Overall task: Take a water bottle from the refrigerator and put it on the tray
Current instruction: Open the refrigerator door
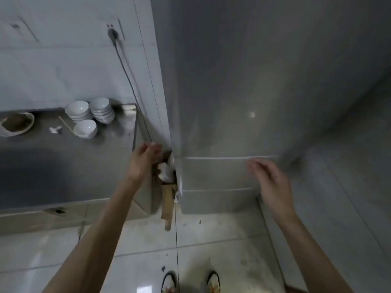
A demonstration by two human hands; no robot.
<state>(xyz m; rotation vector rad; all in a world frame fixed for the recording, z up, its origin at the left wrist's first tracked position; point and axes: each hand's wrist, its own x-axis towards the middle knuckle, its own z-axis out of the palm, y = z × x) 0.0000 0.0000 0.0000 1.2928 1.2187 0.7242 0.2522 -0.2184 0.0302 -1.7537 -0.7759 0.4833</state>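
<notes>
A tall grey refrigerator [243, 81] fills the middle and right of the view, its doors closed, with two drawer fronts low down. My left hand [146, 157] is at the refrigerator's left edge, fingers apart, holding nothing. My right hand [268, 178] hovers in front of the lower drawer fronts, blurred, fingers apart and empty. No water bottle and no tray are in view.
A grey counter [63, 166] stands to the left with stacked white bowls [91, 113], a single bowl [85, 128] and a dish [15, 123]. A power cable [131, 85] runs down the wall. Wooden pieces [168, 204] sit in the gap beside the refrigerator. Tiled floor lies below.
</notes>
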